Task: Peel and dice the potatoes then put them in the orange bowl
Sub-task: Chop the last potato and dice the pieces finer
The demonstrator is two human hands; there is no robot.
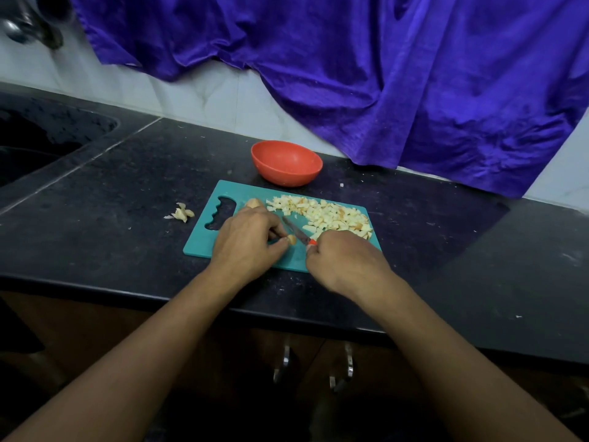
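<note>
Small potato piece (291, 240) sits on the teal cutting board (204, 240), near its front edge, pinched between the thumb and fingertips of the left grip (245, 240). That grip is clamped on the piece, fingers curled, knuckles up.

Right grip (344, 260) is closed round the orange handle of a knife (294, 230). The dark blade runs away and to the left, low over the board, just beside the pinched piece. Can't tell if the edge touches it.

Diced potato pile (331, 216) covers the far right part of the board, pale cubes, some with brownish bits. Another potato chunk (255, 203) is on the board just behind the left grip, partly hidden by it. The board's cut-out handle is at its left end.

Orange bowl (287, 177) stands upright on the desk (95, 218), just beyond the far edge of the board, close to the board but apart from the dice.

Peel scraps (181, 213) lie on the desk left of the board, apart from it. The desk is black stone with pale specks. Dark sink (32, 138) is set in at far left, with a blurred tap (28, 27) above it. Purple cloth (382, 74) hangs over the tiled wall behind, its hem reaching the desk at right. Cabinet handles (287, 362) show below the desk edge.
</note>
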